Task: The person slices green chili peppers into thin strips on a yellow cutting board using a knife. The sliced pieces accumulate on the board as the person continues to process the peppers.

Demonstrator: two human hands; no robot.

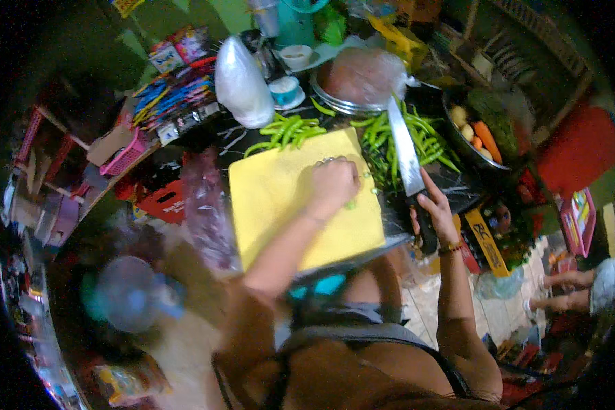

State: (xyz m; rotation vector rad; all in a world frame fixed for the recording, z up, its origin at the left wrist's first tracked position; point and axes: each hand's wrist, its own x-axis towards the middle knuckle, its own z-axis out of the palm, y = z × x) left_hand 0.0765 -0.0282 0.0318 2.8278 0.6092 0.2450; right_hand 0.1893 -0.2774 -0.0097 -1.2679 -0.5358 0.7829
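Observation:
My left hand (335,179) is curled over the yellow cutting board (271,205), near its right side. Its fingers are bent under, and whether they hold anything is hidden. Small green cut pieces (351,204) lie beside it, with more bits at the board's right edge. My right hand (436,210) grips the black handle of a large kitchen knife (405,146), its broad blade pointing away from me over a pile of green chili peppers (430,136). Another heap of green chilies (293,129) rests at the board's far edge.
Behind the board stand a plastic-wrapped white bundle (242,84), a small teal tub (284,91) and a metal bowl (348,106) with a plastic-covered brownish mass. A dark basin (451,115) at right holds carrots and potatoes. Sachets (174,97) line the left. Another person's legs (564,292) show at right.

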